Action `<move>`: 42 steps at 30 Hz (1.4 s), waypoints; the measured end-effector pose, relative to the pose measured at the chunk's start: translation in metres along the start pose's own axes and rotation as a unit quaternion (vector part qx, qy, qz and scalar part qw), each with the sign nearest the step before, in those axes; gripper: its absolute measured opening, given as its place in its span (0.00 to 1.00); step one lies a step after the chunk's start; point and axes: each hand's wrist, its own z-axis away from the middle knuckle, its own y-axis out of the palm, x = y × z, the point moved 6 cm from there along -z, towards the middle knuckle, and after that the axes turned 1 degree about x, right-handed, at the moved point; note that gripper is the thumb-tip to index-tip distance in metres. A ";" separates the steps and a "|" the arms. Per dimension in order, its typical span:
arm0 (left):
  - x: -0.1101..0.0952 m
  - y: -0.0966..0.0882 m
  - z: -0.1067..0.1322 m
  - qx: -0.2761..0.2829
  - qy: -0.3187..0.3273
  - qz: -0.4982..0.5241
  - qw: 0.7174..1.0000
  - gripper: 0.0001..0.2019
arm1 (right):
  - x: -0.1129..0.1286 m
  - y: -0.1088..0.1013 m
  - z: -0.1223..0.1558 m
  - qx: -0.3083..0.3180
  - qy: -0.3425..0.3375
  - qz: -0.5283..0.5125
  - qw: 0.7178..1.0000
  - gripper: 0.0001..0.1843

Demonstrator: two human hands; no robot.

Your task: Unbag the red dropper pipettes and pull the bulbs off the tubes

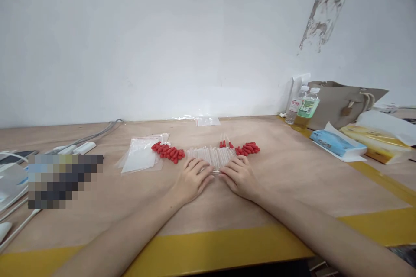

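Observation:
A row of thin clear tubes lies side by side on the table in front of me. My left hand rests at the near left end of the row, its fingers stretched out over the tubes. At the near right end, my right hand lies with fingers extended, touching the tubes. Neither hand visibly grips anything. One pile of red rubber bulbs sits left of the row, and another red bulb pile sits to the right. Behind the row lie a few clear tubes with red ends.
Clear plastic bags lie left of the bulbs, and another bag is by the wall. Cables and a white power strip occupy the left. Bottles, a grey handbag and tissue packs stand at right.

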 end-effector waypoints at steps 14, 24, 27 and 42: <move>-0.004 0.004 0.006 0.094 -0.015 0.045 0.994 0.15 | 0.006 0.004 0.002 0.053 -0.051 -0.049 0.996 0.09; -0.002 0.006 0.010 0.104 -0.026 0.090 0.990 0.15 | 0.007 -0.001 0.006 0.033 -0.089 -0.031 0.995 0.09; 0.009 0.001 0.013 0.084 -0.045 0.085 0.992 0.15 | -0.008 -0.012 0.008 -0.003 -0.070 -0.035 0.997 0.10; 0.048 0.015 -0.030 0.074 -0.167 -0.036 0.983 0.12 | -0.173 -0.033 0.010 -0.119 0.476 -0.161 0.856 0.19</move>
